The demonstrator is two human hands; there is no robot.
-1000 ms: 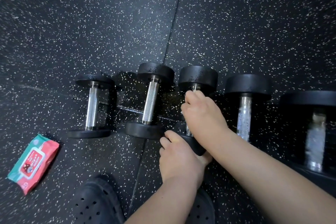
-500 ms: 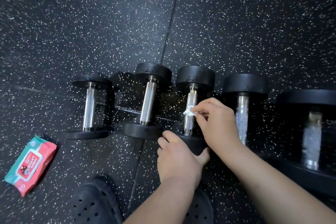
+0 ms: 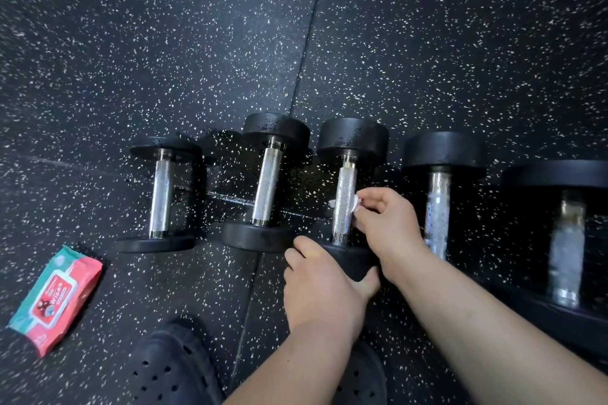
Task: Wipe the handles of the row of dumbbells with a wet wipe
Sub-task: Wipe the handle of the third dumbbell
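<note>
A soft pack (image 3: pixel 56 299) of wet wipes lies flat on the speckled black floor (image 3: pixel 164 43) at far left, well apart from the weights. It is teal at the ends and red across the middle. Its flap looks shut, so the contents are hidden. The red label (image 3: pixel 61 288) carries the word "Wipes" in white; the rest of the print is too small to read.

Five weights lie in a row on the floor, heads growing larger toward the right: first dumbbell (image 3: pixel 162 199), second dumbbell (image 3: pixel 268 186), third dumbbell (image 3: pixel 352 138), fourth dumbbell (image 3: pixel 437 207) and fifth dumbbell (image 3: pixel 570 246).

The right hand (image 3: pixel 388 223) pinches a small white wipe (image 3: pixel 355 204) between thumb and fingers, against the right side of the third dumbbell's knurled handle (image 3: pixel 343 184), about midway along it. A corner of the wipe shows at the handle's left side. The left hand (image 3: pixel 322 289) grips the near head of the same dumbbell, fingers and thumb curled round it.

Two black perforated clogs (image 3: pixel 171 368) sit at the bottom edge.
</note>
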